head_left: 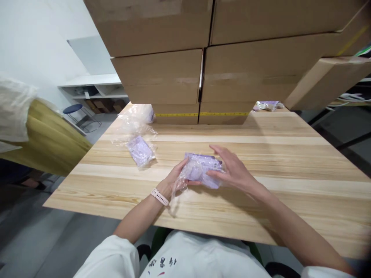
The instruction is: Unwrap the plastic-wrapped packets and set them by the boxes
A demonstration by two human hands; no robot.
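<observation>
A purple packet in a clear plastic bag (204, 170) is held just over the wooden table in front of me. My left hand (178, 175) grips its left end, thumb on top and fingers underneath, while loose clear film trails down by my wrist. At the packet's right end is my right hand (228, 168), its thumb and fingers spread apart around that end; whether the fingertips touch the film is hard to tell. Farther left lies a second purple packet in clear wrap (140, 150) on the table.
Stacked cardboard boxes (162, 77) stand across the back of the wooden table (290, 154). Crumpled clear plastic bags (133, 117) lie at the back left. More wrapped packets (268, 105) sit behind the boxes at right. A blue stool (73, 109) stands beyond the left edge.
</observation>
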